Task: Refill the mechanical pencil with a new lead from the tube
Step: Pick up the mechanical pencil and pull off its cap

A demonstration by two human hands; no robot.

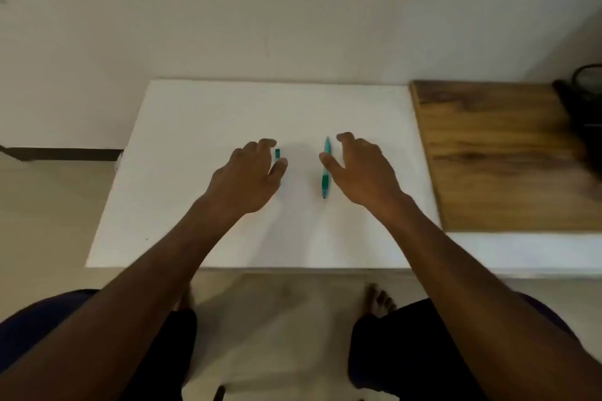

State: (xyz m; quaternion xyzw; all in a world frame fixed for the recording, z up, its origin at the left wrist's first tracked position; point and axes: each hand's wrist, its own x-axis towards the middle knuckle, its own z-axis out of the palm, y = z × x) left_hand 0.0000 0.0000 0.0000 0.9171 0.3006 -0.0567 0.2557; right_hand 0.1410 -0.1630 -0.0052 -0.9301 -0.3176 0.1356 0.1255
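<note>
A: Pencil [326, 169] lies on the white surface [195, 127], right hand [360, 169] spread beside it, maybe touching.
B: Left hand [252, 177] spread over the tube [277, 154], half hidden. Risk: a fumble rolls it away.

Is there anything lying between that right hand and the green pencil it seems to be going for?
Nothing visible does. The right hand is spread open right beside the mechanical pencil, thumb nearly at its barrel, with only bare white board around it. The left hand is likewise next to the small green lead tube.
</note>
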